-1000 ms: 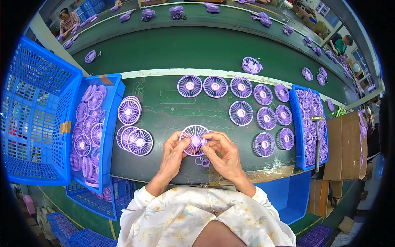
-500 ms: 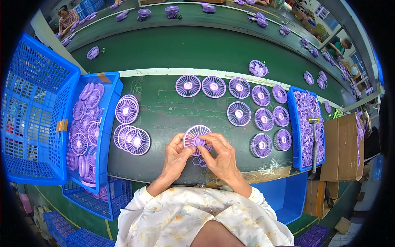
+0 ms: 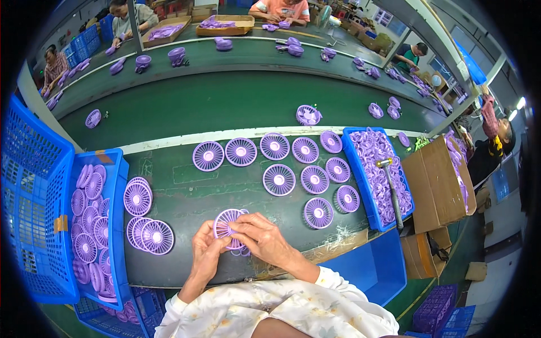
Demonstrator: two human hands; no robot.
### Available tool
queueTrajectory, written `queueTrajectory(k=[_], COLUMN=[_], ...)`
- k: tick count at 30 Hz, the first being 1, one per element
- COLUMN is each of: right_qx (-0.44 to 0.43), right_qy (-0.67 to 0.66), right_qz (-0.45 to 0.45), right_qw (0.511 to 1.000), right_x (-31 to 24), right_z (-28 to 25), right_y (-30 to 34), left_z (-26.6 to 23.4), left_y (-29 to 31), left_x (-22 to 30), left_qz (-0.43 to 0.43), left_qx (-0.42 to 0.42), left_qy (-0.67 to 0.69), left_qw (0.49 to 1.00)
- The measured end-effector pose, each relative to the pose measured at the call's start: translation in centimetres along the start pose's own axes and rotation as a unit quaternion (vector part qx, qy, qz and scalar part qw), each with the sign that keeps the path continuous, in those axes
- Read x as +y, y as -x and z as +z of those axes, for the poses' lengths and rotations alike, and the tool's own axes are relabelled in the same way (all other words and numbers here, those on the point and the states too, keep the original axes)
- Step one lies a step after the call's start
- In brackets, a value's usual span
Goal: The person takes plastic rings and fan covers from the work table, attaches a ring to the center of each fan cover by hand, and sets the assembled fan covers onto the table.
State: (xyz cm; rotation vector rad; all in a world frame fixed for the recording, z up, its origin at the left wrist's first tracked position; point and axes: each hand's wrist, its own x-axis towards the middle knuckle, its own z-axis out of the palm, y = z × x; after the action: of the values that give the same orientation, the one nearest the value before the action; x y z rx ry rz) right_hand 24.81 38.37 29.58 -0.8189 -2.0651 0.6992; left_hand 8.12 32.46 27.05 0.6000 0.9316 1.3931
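Observation:
A round purple fan grille [image 3: 225,218] is held up near the table's front edge between my two hands. My left hand [image 3: 206,249] grips it at its left and lower rim, thumb in front. The fingers of my right hand [image 3: 266,241] are closed over its right side and hide much of the middle. Whether they also pinch a small part cannot be made out. Just under the hands, a few small purple rings [image 3: 242,253] lie on the dark green table [image 3: 186,194]. Several grilles [image 3: 279,179] stand spread out beyond my right hand.
Overlapping grilles [image 3: 157,236] lie left, beside a blue crate [image 3: 116,225] full of more. At right, a hammer [image 3: 390,186] rests across a blue bin [image 3: 369,203] of small purple parts, with a cardboard box [image 3: 431,180] beyond. Across the conveyor [image 3: 197,101], other people work.
The view has turned, so the table and hands appear further left and more of the far workers show. My right hand now covers more of the grille's right side; both hands still hold it.

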Motion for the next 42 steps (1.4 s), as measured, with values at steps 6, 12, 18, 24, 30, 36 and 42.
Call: queueTrajectory(k=[6, 12, 18, 24, 30, 36, 42], right_qx=[-0.051, 0.004, 0.065, -0.059, -0.079, -0.095, -0.057], right_qy=[-0.031, -0.080, -0.054, -0.019, 0.013, -0.056, -0.246], right_qz=[-0.035, 0.090, 0.237, 0.183, 0.164, 0.201, 0.261], right_qw=[0.998, 0.993, 0.968, 0.981, 0.983, 0.973, 0.932], right_x=[0.8, 0.6, 3.3, 2.0, 2.5, 1.9, 2.8], right_z=[0.1, -2.4, -2.9, -1.1, 0.3, -0.2, -0.8], right_y=[0.1, -0.5, 1.9, 2.7, 3.9, 4.0, 4.6], left_z=[-0.3, 0.1, -1.3, -0.9, 0.7, 1.1, 0.4], left_y=[0.2, -1.1, -1.9, -4.0, -8.6, -10.6, -7.9], left_x=[0.0, 2.3, 3.7, 3.2, 1.6, -0.3, 3.0], left_qz=[0.010, 0.052, 0.150, 0.284, 0.371, 0.299, 0.277], left_qx=[0.028, 0.054, 0.112, 0.112, -0.019, -0.102, -0.092], left_qy=[-0.076, -0.107, -0.227, -0.414, -0.583, -0.661, -0.664], left_qw=[0.997, 0.991, 0.956, 0.858, 0.723, 0.681, 0.688])
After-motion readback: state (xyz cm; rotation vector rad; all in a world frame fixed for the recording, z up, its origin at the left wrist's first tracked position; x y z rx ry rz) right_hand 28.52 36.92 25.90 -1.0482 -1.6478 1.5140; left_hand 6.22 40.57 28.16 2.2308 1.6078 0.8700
